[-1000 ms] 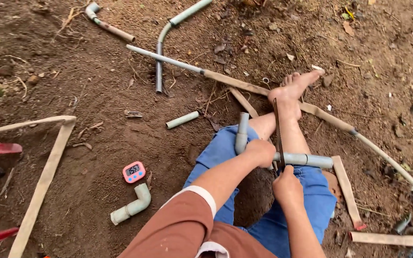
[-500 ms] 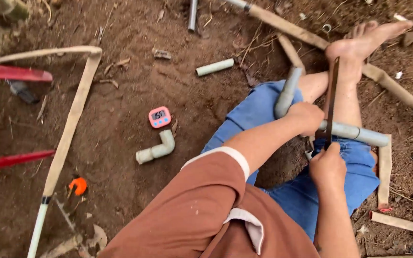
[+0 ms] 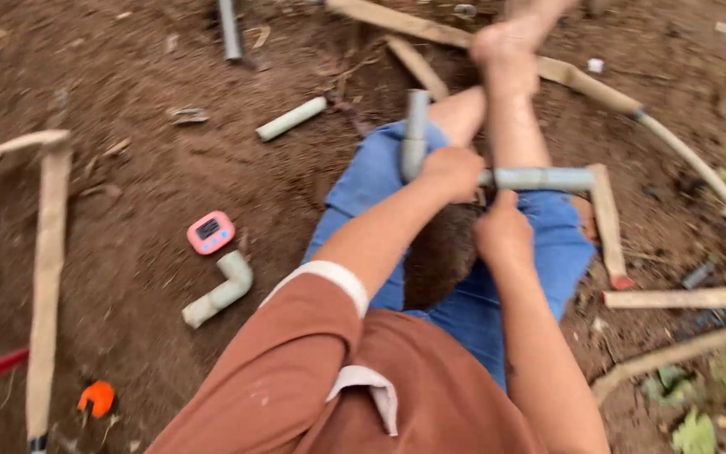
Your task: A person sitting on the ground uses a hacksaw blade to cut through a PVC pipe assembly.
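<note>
- The frame is blurring with motion; fine detail around both hands is hard to make out.
- The grey plastic pipe assembly with an elbow joint (image 3: 497, 172) is lying across the person's lap, over the blue denim shorts (image 3: 380, 181). One leg of it is running upward from the elbow, the other is running out past the right hand toward a flat bamboo slat (image 3: 608, 223).
- The left hand (image 3: 454, 171) is covering the elbow joint itself, so the joint is hidden.
- The left arm is reaching forward from the rust-brown sleeve with a white cuff (image 3: 321, 290), forearm angling up to the pipe.
- The left fingers are closing in a fist around the pipe at the elbow.
- The right hand (image 3: 504, 231) is sitting just below the pipe's horizontal leg, forearm running up from the bottom edge of the frame.
- The right fingers are curling shut with the thumb rising toward the pipe; what they are enclosing, I cannot tell.
- The bare feet (image 3: 510, 46) beyond the pipe are partly cut off by the top edge.
- Left of the pipe assembly, on the brown soil (image 3: 144, 185), are lying a pink digital timer (image 3: 210, 232), a loose grey elbow pipe piece (image 3: 222, 290) and a short straight grey pipe offcut (image 3: 292, 118).
- Well to the left of the assembly, near the bottom edge, an orange object (image 3: 97, 398) is too blurred to identify.
</note>
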